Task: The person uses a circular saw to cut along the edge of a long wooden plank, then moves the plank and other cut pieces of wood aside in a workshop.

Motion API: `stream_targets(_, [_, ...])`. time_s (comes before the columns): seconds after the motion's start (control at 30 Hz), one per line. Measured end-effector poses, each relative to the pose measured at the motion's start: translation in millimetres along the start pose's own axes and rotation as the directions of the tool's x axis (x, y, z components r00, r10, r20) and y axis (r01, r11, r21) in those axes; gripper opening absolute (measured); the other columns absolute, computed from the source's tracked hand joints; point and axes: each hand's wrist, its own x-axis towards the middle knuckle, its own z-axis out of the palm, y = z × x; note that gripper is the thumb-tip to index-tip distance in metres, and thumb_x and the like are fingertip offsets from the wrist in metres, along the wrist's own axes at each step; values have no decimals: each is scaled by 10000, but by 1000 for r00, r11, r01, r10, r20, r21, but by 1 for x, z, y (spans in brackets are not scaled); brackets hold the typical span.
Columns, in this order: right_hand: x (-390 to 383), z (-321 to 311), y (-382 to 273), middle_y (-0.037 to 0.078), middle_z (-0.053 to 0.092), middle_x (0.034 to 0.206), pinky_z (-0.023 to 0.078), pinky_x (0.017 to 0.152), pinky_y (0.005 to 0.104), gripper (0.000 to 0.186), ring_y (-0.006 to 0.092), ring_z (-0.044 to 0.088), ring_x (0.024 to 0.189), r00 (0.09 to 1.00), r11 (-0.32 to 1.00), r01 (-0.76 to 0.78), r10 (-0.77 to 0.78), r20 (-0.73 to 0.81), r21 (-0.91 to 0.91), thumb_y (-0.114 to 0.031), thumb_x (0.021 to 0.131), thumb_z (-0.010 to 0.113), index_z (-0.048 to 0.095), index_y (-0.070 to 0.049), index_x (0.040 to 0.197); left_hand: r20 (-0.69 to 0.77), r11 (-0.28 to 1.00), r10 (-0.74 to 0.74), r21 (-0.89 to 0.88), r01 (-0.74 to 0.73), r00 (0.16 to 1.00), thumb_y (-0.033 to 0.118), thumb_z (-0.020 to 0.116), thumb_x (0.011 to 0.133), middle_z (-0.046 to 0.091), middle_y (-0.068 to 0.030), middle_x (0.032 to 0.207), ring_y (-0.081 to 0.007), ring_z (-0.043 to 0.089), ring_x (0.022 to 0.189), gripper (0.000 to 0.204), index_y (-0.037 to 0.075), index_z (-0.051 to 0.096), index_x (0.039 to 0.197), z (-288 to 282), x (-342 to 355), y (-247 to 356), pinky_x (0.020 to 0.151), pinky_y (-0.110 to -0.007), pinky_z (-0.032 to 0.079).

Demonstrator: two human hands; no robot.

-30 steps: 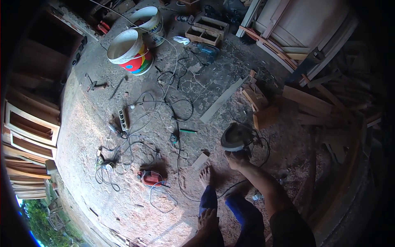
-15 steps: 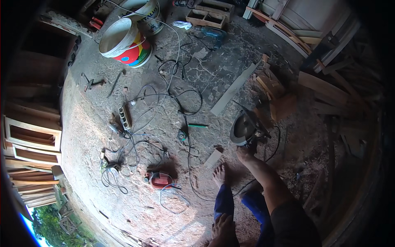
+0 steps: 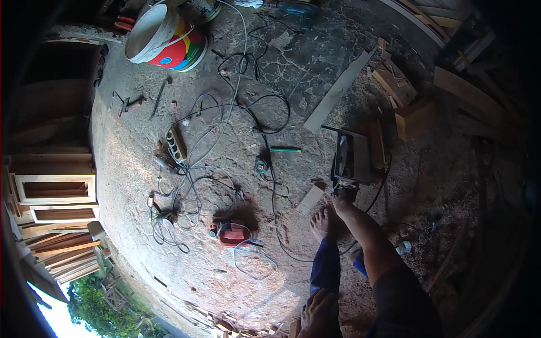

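My right hand (image 3: 344, 198) is closed round the rear handle of a circular saw (image 3: 360, 153). The saw is turned so that its flat base plate and part of its round blade show; whether it touches the floor I cannot tell. My left hand (image 3: 319, 310) lies with fingers stretched over my blue-trousered left leg and holds nothing. Near my bare left foot is a short pale wood offcut (image 3: 310, 199). Beyond the saw, a long pale board (image 3: 340, 92) lies on the floor. To the saw's right sits a brown wooden block (image 3: 415, 119).
A dark cord (image 3: 274, 211) loops over the sawdust-strewn floor. Left of the saw lie a green pencil (image 3: 285, 149), a tape measure (image 3: 261, 165), a power strip (image 3: 176, 145) and a red power tool (image 3: 233, 234). A paint bucket (image 3: 169, 42) stands far left; wood scraps lie right.
The saw has been turned in my right hand, so its base plate now faces into view. My head view has shifted, moving the floor items lower. My left hand stays on my leg.
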Motion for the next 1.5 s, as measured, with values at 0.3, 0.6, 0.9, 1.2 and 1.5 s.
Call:
stream_targets(0.3, [-30,-67,-53,74,638,1027,406,897,455,294,257,544,1041,890,776,448,-342,301,-445,-345,921,544,747,-172,1044,64,985,-158,-63,162,985,347,701,900,583,-115,1428,-386,535,1316,374,191,707,1239,-9,9,17,1068,-529,462])
stream_targets(0.6, [-205,-247,-35,103,666,899,488,851,474,251,305,643,923,750,749,662,-662,22,-25,-217,941,581,641,-119,1164,157,981,-11,192,-20,987,332,672,893,645,-144,1285,-419,574,1195,309,173,674,1158,-10,21,25,981,-557,474])
stream_targets(0.9, [-465,-503,98,199,711,1102,539,970,499,319,404,680,1071,893,910,-110,266,-362,400,-206,916,648,655,-66,1201,746,353,447,360,-863,494,263,664,870,688,-178,1029,-380,682,991,291,59,674,1078,-88,57,77,921,-515,531])
stream_targets(1.2, [-740,-492,198,176,662,1242,505,999,462,351,385,613,1176,47,485,-404,858,-511,776,-191,936,662,666,-54,1259,617,228,768,-11,-974,173,222,656,927,653,-250,1263,-424,626,1163,419,-7,616,1276,-2,-48,290,991,-489,510])
stream_targets(1.5, [-886,-352,266,150,716,1093,557,880,433,295,356,692,991,356,442,-390,882,-310,808,-361,969,658,740,-131,1134,674,-267,689,-107,-958,-267,254,707,899,498,-272,1474,-448,501,1330,611,23,503,1427,159,-275,340,1114,-495,434])
